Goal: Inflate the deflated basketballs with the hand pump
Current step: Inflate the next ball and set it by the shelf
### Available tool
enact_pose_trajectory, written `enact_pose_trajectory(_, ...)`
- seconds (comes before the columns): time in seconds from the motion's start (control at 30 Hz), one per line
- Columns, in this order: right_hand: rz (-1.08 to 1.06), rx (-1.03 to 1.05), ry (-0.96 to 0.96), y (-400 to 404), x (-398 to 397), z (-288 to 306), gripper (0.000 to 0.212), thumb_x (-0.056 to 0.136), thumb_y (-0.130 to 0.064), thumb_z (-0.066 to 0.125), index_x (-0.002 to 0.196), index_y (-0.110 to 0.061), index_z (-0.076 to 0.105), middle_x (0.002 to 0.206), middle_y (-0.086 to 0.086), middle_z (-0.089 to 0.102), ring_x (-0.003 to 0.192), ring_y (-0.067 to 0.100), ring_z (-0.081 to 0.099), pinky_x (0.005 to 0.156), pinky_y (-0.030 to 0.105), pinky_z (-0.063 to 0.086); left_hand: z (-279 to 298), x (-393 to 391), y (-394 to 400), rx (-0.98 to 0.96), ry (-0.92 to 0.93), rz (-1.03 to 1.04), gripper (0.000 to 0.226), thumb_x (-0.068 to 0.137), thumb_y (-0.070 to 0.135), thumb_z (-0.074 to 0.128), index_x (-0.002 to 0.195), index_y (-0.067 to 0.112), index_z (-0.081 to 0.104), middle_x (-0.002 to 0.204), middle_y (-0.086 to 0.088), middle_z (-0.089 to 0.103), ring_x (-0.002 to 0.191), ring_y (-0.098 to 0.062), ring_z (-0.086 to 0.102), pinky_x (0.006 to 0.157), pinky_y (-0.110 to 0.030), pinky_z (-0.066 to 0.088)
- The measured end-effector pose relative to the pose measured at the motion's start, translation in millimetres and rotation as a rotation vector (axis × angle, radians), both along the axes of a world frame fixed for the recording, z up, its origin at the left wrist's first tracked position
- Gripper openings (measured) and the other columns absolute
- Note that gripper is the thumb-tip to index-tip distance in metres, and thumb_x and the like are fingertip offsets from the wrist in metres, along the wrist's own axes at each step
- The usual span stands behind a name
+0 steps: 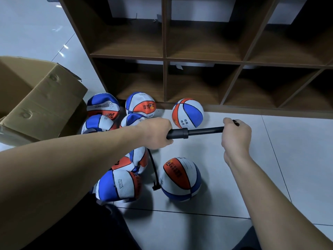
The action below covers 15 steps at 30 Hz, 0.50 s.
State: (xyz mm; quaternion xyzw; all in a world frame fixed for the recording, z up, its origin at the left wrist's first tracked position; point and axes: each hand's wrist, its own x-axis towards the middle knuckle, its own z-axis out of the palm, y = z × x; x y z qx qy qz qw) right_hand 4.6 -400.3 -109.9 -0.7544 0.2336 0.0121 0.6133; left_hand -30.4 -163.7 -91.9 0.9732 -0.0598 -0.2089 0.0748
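Pump (pixel 195 132): light, rigid; left hand (pixel 156 132) gripped the barrel, right hand (pixel 236 134) clenched the handle.
Hose (pixel 154 170): limp, seemingly joined the round ball (pixel 180 179).

Printed Chinese characters "班级" and "姓名" appear on a white panel of the round basketball (pixel 187 113) resting on the floor against the foot of the wooden shelf unit (pixel 203 58). On the flattened ball (pixel 103 106) nearest the cardboard box (pixel 41 98), the word "CHILDREN" runs upside down in blue along a white band. An orange panel of the neighbouring ball (pixel 140 103) carries a small emblem with dark lettering too small to read. The round ball (pixel 180 179) lying nearest the camera shows a similar emblem and ruled blank lines; its dark print is illegible. Small lines of print on the deflated ball (pixel 119 185) beside it cannot be made out.
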Motion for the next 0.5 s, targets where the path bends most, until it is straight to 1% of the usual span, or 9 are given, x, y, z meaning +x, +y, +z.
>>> enact_pose_trajectory(0.07,0.021,-0.023,-0.01,5,-4,-3,0.042,0.094,-0.019,0.057,0.067,-0.021,0.025,0.058,-0.006,0.023,0.063,0.023,0.021,0.06,0.036,0.019,-1,-1,-2,0.008,-0.004,0.004,0.031,0.099,0.045,0.064,0.077,0.026,0.055,0.071,0.0,0.061,0.063,-0.019,0.059,0.058,-0.033,0.048)
enact_pose_trajectory(0.17,0.073,-0.044,-0.013,14,-11,-6,0.042,0.097,-0.02,0.057,0.068,-0.02,0.027,0.05,-0.012,0.024,0.061,0.022,0.023,0.058,0.034,0.02,0,-3,-6,0.024,-0.012,0.005,0.036,0.099,0.048,0.064,0.074,0.025,0.053,0.068,0.001,0.057,0.06,-0.017,0.056,0.057,-0.031,0.043)
enact_pose_trajectory(0.27,0.113,-0.069,-0.014,24,-18,-5,0.044,0.102,-0.025,0.058,0.067,-0.018,0.031,0.044,-0.013,0.031,0.058,0.02,0.028,0.056,0.034,0.023,2,-2,-8,0.004,0.0,0.01,0.034,0.099,0.047,0.065,0.075,0.026,0.054,0.068,0.002,0.058,0.06,-0.017,0.057,0.054,-0.03,0.042)
enact_pose_trajectory(0.37,0.151,-0.096,-0.039,35,-25,-4,0.046,0.106,-0.032,0.056,0.066,-0.019,0.037,0.055,-0.01,0.039,0.058,0.02,0.035,0.057,0.036,0.028,4,-2,-9,-0.011,-0.002,0.01,0.032,0.099,0.046,0.065,0.076,0.025,0.056,0.069,0.001,0.059,0.061,-0.018,0.059,0.055,-0.03,0.044)
enact_pose_trajectory(0.5,0.236,-0.14,-0.053,46,-34,-4,0.046,0.108,-0.047,0.049,0.073,-0.018,0.049,0.072,-0.001,0.052,0.068,0.021,0.049,0.062,0.037,0.037,2,-4,-12,-0.01,-0.035,0.005,0.034,0.098,0.047,0.065,0.073,0.025,0.054,0.067,0.002,0.058,0.061,-0.018,0.058,0.056,-0.031,0.044)
